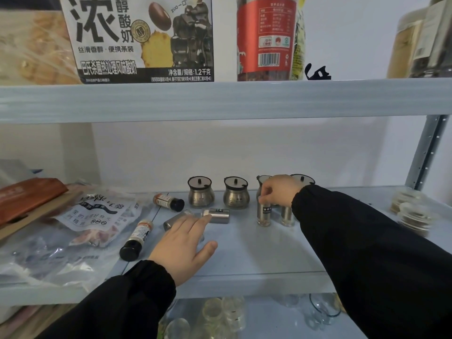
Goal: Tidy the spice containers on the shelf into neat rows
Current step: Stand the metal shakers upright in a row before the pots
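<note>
On the pale shelf board [256, 255], steel spice pots stand along the back: one [201, 192], a second [236, 193], and two more partly hidden behind my right hand [278, 189]. That hand grips the top of an upright steel shaker [264, 214]; another upright shaker [286, 215] stands beside it. My left hand [182, 245] lies flat, fingers spread, its fingertips at a steel shaker lying on its side [216, 215] and covering part of another fallen one [175, 220]. Two black-capped bottles lie toppled: one [168, 202] and one [136, 239].
Plastic food bags [73, 231] and a red packet [27, 196] fill the shelf's left part. Stacked clear containers [411, 214] sit at the right by the metal upright [425, 152]. A carton and a red-labelled jar [266, 37] stand on the shelf above; glassware [220, 314] below.
</note>
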Motion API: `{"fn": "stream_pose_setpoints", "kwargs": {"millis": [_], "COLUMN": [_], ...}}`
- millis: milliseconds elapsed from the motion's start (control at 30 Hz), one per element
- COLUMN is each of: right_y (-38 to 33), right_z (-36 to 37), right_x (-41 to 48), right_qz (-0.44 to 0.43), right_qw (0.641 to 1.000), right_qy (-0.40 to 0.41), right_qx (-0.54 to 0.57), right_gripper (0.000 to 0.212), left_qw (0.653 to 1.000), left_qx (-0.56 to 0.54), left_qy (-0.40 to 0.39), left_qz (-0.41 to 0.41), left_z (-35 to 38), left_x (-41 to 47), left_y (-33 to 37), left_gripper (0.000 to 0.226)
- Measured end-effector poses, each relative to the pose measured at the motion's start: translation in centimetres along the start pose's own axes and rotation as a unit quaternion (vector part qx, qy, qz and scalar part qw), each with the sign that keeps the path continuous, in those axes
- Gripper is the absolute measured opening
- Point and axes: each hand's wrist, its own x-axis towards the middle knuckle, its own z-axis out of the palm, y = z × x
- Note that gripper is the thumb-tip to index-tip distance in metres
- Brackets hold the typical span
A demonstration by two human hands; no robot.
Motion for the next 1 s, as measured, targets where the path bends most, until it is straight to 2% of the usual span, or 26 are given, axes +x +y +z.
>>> {"fn": "stream_pose_setpoints", "kwargs": {"millis": [167,233,300,367,500,633,800,1000], "right_y": [0.2,-0.3,-1.5,-3.3,-7.3,-8.7,-8.3,-8.5], "right_z": [0.1,-0.1,-0.1,0.3,2.7,6.0,8.0,7.0], "right_x": [0.0,-0.2,-0.2,0.2,1.2,2.4,3.6,4.2], "right_qz": [0.015,0.014,-0.006,-0.044,-0.100,-0.070,-0.042,-0.071], "right_qw": [1.000,1.000,0.998,0.993,0.994,0.996,0.997,0.994], "right_qy": [-0.004,0.003,0.061,0.108,0.041,-0.053,-0.061,-0.080], "right_qx": [0.020,0.022,0.021,0.035,0.025,-0.004,0.019,-0.022], "right_gripper": [0.019,0.033,0.049,0.049,0.044,0.053,0.039,0.042], "left_qw": [1.000,1.000,1.000,1.000,0.999,0.999,0.999,0.999], "left_qx": [-0.002,0.000,0.001,-0.002,0.008,0.015,0.020,0.012], "left_qy": [0.016,0.019,0.020,0.028,0.037,0.045,0.038,0.034], "left_qz": [0.008,0.008,0.009,0.009,0.006,0.002,-0.005,-0.017], "left_z": [-0.4,-0.6,-0.7,-1.0,-1.7,-2.5,-3.0,-2.6], "left_x": [-0.1,-0.3,-0.4,-0.6,-1.1,-2.1,-3.3,-3.8], "left_y": [0.1,-0.1,-0.5,-1.0,-1.9,-2.5,-3.8,-4.7], "left_gripper": [0.067,0.066,0.064,0.059,0.055,0.057,0.058,0.058]}}
